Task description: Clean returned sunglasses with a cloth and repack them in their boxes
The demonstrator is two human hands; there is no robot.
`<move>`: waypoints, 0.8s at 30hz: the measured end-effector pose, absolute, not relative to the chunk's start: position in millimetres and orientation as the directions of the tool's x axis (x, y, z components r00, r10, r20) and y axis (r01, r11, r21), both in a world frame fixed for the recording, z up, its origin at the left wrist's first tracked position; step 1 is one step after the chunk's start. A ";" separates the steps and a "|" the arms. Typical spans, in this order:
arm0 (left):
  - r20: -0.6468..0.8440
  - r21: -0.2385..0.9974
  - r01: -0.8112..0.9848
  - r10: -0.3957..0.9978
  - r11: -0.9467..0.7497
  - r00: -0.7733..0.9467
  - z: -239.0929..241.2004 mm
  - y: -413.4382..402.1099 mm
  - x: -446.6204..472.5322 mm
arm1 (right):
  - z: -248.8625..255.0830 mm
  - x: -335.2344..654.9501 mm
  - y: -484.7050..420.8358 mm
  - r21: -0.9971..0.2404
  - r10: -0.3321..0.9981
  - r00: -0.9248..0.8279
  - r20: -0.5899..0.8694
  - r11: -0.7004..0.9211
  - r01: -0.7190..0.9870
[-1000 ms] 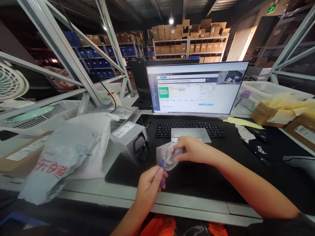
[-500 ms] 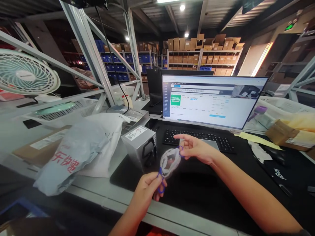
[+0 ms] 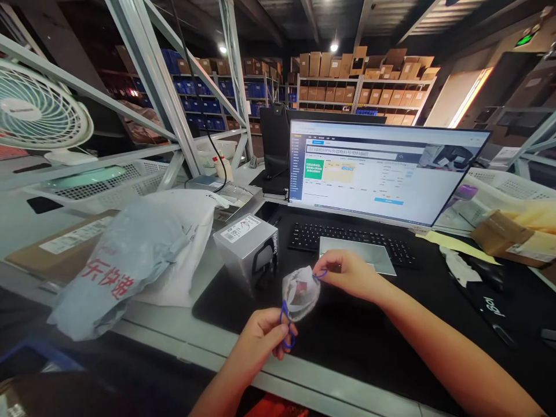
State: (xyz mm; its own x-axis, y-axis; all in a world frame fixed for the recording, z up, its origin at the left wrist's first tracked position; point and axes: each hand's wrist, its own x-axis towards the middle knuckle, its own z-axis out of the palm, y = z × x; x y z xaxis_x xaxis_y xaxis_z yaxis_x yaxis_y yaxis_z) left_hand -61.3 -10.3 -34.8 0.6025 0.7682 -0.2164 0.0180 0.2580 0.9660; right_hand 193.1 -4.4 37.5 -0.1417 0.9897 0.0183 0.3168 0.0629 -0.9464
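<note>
A small white drawstring pouch [image 3: 301, 293] with blue cords hangs between my hands above the black desk mat [image 3: 347, 330]. My left hand [image 3: 263, 337] is closed, pinching the blue cord loop at the pouch's lower left. My right hand [image 3: 353, 275] is closed on the blue cord at its upper right. Something reddish shows inside the pouch. A grey product box [image 3: 247, 249] stands just left of the pouch, and a grey courier bag [image 3: 130, 255] with red lettering lies further left.
A monitor [image 3: 382, 171] and black keyboard [image 3: 351, 237] stand behind my hands. A white fan [image 3: 37, 113] and metal rack posts are at the left. Cardboard boxes [image 3: 504, 234] and yellow paper lie at the right. Warehouse shelves fill the background.
The pouch went from bunched under my right hand to stretched between both hands by its blue cords. My right hand's fingers closed on the cord. The view tilted up, then slightly down.
</note>
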 end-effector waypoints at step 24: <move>-0.016 0.944 0.217 0.623 -0.248 0.782 -35.6 -11.9 -103.4 | 47.6 218.1 17.8 -0.744 0.956 0.066 -0.287 -0.179 -0.643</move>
State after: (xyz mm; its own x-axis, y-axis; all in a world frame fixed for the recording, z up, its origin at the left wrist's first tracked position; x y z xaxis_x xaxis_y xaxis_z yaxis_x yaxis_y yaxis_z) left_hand -103.4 -11.9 -35.6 0.7817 0.6234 -0.0164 0.2174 -0.2478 0.9441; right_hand 218.1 17.8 47.6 0.0661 0.9557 -0.2869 -0.6435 -0.1789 -0.7443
